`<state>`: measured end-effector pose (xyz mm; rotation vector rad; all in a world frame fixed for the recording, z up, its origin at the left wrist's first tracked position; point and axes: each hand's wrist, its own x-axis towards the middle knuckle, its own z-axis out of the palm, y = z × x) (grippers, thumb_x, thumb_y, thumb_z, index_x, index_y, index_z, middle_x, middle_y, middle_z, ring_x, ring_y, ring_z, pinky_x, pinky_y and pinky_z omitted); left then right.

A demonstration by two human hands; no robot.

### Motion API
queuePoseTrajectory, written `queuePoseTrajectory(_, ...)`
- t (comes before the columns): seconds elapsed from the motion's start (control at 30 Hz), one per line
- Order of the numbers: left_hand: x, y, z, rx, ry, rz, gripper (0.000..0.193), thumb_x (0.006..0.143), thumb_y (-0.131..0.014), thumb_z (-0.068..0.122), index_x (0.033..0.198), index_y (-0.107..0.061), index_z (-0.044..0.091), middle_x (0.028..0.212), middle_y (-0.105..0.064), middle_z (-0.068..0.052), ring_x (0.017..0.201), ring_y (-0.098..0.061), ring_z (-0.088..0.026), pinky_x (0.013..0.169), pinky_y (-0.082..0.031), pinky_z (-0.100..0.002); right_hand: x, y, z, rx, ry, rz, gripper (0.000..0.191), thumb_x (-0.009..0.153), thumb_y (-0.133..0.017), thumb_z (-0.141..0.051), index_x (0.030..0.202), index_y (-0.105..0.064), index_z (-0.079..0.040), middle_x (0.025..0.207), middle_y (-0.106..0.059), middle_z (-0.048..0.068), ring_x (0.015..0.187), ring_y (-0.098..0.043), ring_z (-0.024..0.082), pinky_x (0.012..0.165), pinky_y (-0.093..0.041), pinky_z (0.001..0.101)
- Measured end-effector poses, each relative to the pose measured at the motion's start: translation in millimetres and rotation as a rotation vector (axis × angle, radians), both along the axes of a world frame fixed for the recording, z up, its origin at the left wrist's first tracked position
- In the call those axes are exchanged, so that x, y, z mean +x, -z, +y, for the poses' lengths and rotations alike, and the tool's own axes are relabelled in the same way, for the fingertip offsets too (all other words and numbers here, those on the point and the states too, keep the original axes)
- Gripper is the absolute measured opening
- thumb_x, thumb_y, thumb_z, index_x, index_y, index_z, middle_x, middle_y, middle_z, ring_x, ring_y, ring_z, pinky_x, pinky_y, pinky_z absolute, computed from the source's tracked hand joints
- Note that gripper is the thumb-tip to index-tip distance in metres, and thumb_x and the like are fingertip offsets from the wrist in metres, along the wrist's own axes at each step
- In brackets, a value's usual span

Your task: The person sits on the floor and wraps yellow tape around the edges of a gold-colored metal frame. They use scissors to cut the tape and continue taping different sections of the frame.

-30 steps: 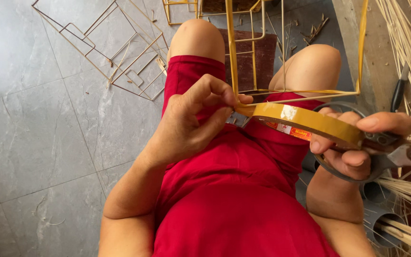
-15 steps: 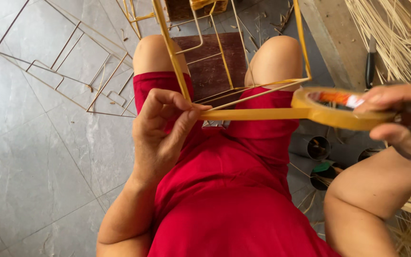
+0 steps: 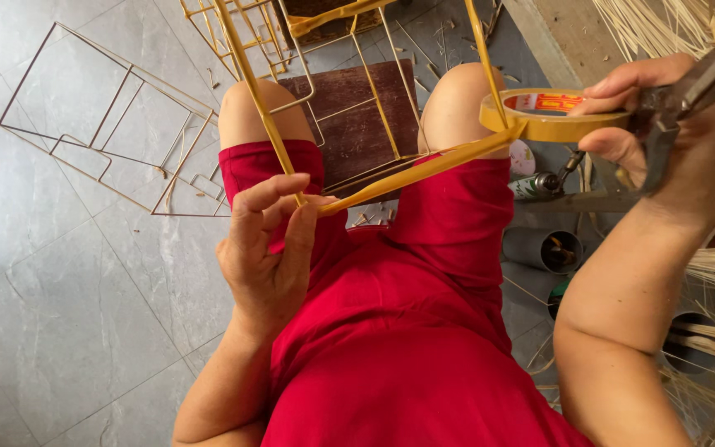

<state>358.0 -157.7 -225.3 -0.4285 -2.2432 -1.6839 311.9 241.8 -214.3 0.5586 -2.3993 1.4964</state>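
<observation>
Head view: left hand (image 3: 271, 248) pinches the tape strip (image 3: 424, 168) at the wire frame (image 3: 262, 108), right hand (image 3: 664, 136) grips the tape roll (image 3: 552, 116) and, it seems, pliers (image 3: 688, 83); the taut strip could twist and stick to itself.

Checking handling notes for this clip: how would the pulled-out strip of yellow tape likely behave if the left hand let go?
The tape strip is thin and taut only between the left hand and the tape roll, so it would probably go floppy. It likely weighs almost nothing, and would probably cling to the wire frame it crosses.

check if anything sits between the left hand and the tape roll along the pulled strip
Nothing visible does. The strip runs free from the left hand to the tape roll in the right hand, crossing only above the red shorts beside a yellow frame rod.
</observation>
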Motion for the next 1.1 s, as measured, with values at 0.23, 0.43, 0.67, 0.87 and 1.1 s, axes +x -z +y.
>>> queuePoseTrajectory(0.23,-1,-16,-2,-0.292,-0.094,0.153,0.044,0.11,-0.064,0.005,0.152,-0.05,0.004,0.124,-0.074,-0.011,0.112,-0.073,-0.019,0.097,-0.059,-0.029,-10,26,-23,-0.267,-0.031,-0.044,0.046,0.093,-0.087,-0.027,0.118,-0.061,0.001,0.101,-0.073,0.01,0.098,-0.075,0.016,0.09,-0.064,0.0266)
queuePoseTrajectory(0.43,8,-49,1,-0.527,-0.109,0.485,0.04,0.101,-0.072,-0.001,0.139,-0.059,0.005,0.125,-0.067,-0.013,0.119,-0.068,-0.029,0.101,-0.061,-0.037,-12,45,-27,-0.459,-0.07,-0.109,0.048,0.093,-0.088,-0.025,0.122,-0.06,0.0,0.102,-0.075,0.016,0.09,-0.076,0.02,0.082,-0.065,0.0312)
queuePoseTrajectory(0.67,-30,-46,41,-0.984,0.09,0.436,0.044,0.096,-0.063,0.009,0.139,-0.063,0.005,0.096,-0.064,-0.007,0.083,-0.067,-0.021,0.068,-0.057,-0.035,-10,57,-24,-0.495,-0.079,-0.115,0.046,0.098,-0.087,-0.026,0.122,-0.058,0.001,0.101,-0.076,0.019,0.088,-0.077,0.022,0.081,-0.065,0.0326)
queuePoseTrajectory(0.87,-38,-42,49,-0.928,0.162,0.241,0.013,0.099,-0.068,0.022,0.106,-0.064,0.012,0.077,-0.056,0.0,0.065,-0.063,-0.017,0.048,-0.046,-0.035,-9,66,-18,-0.501,-0.107,-0.12,0.047,0.099,-0.087,-0.027,0.123,-0.057,0.001,0.103,-0.075,0.019,0.089,-0.077,0.023,0.081,-0.064,0.0312)
queuePoseTrajectory(1.1,-36,-35,105,-0.846,-0.092,0.671,0.026,0.095,-0.061,0.017,0.112,-0.059,-0.001,0.092,-0.061,-0.013,0.079,-0.062,-0.024,0.067,-0.052,-0.034,-7,72,-20,-0.523,-0.083,-0.129,0.048,0.098,-0.088,-0.029,0.121,-0.057,0.0,0.1,-0.075,0.015,0.088,-0.075,0.018,0.082,-0.061,0.0266)
